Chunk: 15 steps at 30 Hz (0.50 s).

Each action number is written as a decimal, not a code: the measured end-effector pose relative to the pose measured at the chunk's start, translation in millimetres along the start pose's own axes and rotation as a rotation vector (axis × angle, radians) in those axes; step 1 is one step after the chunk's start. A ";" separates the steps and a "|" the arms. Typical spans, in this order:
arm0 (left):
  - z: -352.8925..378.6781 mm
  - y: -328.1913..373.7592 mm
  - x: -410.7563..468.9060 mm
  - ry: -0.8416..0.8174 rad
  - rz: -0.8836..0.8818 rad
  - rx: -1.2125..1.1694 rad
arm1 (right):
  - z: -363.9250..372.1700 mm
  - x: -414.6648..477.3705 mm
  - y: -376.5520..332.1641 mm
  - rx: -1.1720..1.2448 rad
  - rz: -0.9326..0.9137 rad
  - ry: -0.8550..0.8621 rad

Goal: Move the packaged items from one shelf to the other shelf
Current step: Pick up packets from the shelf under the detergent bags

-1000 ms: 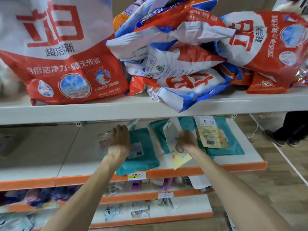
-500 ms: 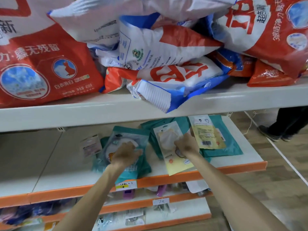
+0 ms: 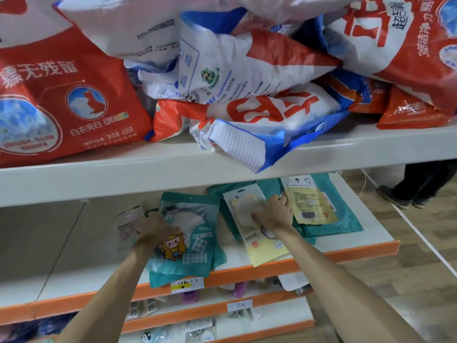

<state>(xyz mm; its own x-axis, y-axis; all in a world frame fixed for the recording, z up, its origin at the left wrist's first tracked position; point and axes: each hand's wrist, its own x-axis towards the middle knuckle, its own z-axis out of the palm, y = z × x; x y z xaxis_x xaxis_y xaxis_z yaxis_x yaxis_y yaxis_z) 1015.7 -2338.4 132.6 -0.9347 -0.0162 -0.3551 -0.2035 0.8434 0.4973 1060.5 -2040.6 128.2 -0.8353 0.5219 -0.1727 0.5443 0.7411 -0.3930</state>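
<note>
Evidently early: our left hand (image 3: 154, 231) curls round a teal mask packet (image 3: 195, 233), right hand (image 3: 273, 214) pinches a yellow packet (image 3: 262, 253), more waiting at the shelf's (image 3: 371, 233) right end.

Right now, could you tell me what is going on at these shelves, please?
A person is reaching into the middle shelf with both bare hands. The left hand sits on a teal cartoon packet, its grip blurred; the right hand grips a pale yellow packet. Both packets lie on the shelf. Detergent bags crowd the shelf above.
</note>
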 end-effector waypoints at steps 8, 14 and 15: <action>-6.3 7.7 -24.7 0.183 0.152 -0.068 | -0.8 -2.6 -2.7 0.118 0.068 -0.123; -20.2 10.8 -39.5 0.259 0.101 -0.137 | -16.7 -14.8 -7.8 0.244 0.004 -0.079; -24.4 12.0 -41.5 0.265 0.109 -0.146 | -22.4 -18.1 -8.1 0.256 0.019 -0.087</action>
<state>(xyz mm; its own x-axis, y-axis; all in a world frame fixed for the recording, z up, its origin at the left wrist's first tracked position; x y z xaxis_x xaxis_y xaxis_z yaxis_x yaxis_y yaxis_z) 1044.9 -2340.6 172.6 -0.9928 -0.0852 -0.0848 -0.1197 0.7622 0.6361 1073.0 -2046.5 154.8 -0.8347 0.4883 -0.2545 0.5318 0.5949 -0.6028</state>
